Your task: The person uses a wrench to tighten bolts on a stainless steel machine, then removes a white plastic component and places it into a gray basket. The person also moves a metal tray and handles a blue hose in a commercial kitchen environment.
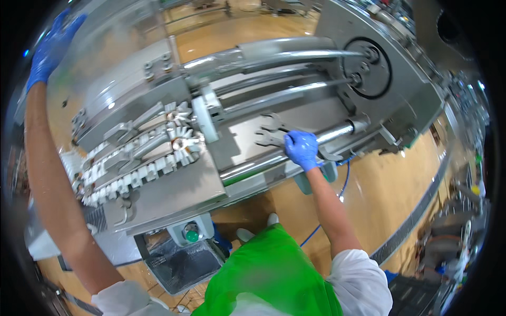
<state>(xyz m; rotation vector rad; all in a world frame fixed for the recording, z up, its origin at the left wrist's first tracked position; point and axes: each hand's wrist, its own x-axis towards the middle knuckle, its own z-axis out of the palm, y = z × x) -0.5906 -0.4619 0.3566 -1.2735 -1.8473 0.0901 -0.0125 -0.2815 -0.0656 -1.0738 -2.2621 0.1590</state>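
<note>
My left hand, in a blue glove, is raised at the far upper left by the edge of a clear panel. Its fingers are spread; contact with the panel is hard to judge. My right hand, also gloved in blue, is closed around a forked grey metal piece above the machine's front rail. Two pronged ends stick out left of the fist, and a rounded grey end shows to its right. Long shiny rods run behind it to an upright steel end plate.
A white-toothed chain conveyor with star-shaped wheels fills the machine's left part. Below its front edge are a green button and a grey bin. A blue hose trails on the tan floor beside a drain grate.
</note>
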